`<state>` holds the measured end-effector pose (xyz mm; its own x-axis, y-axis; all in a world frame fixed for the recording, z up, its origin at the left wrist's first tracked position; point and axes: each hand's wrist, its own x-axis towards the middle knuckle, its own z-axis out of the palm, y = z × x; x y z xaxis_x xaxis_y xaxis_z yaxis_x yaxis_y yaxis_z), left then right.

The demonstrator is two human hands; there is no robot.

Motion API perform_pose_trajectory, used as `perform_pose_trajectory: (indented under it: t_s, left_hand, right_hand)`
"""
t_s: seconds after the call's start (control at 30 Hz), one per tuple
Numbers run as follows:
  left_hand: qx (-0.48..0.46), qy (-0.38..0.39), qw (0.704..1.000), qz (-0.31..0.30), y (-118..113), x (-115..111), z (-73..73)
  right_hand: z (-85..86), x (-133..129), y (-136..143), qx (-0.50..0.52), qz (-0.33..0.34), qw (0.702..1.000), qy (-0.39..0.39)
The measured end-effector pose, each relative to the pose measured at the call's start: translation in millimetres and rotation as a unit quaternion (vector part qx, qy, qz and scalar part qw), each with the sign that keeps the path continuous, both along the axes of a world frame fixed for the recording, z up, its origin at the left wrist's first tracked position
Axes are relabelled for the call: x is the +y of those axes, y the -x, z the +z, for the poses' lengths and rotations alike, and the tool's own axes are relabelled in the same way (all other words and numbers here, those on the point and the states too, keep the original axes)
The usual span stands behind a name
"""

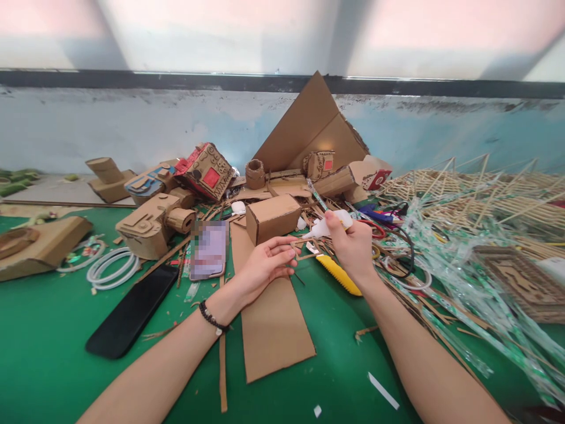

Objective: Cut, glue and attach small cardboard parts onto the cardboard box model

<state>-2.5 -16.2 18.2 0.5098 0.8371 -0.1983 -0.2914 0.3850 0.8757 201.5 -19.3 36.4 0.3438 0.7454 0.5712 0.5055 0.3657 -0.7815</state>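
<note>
Glue bottle tip at the strip, just right of the box.
Your left hand (pixel 269 259) pinches the strip (pixel 304 242) near the box (pixel 276 218); your right hand (pixel 355 244) grips the bottle (pixel 329 225), right of the box. Keep the strip steady and squeeze lightly for a thin bead. Your fingers partly hide the pinch, and any glue is too small to make out.

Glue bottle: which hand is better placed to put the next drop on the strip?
Right, probably: the right hand grips the glue bottle, its nozzle close to the thin strip that the left hand holds.
</note>
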Motion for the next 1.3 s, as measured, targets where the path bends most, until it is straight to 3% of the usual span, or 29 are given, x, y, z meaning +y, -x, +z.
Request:
perform_pose_trajectory:
  t_s: [1.3]
  left_hand:
    - [-0.015, 0.008, 1.000, 0.024, -0.2, -1.7, 7.7]
  right_hand:
    - [2.1, 2.7, -9.7, 0.038, -0.002, 0.999, 0.019]
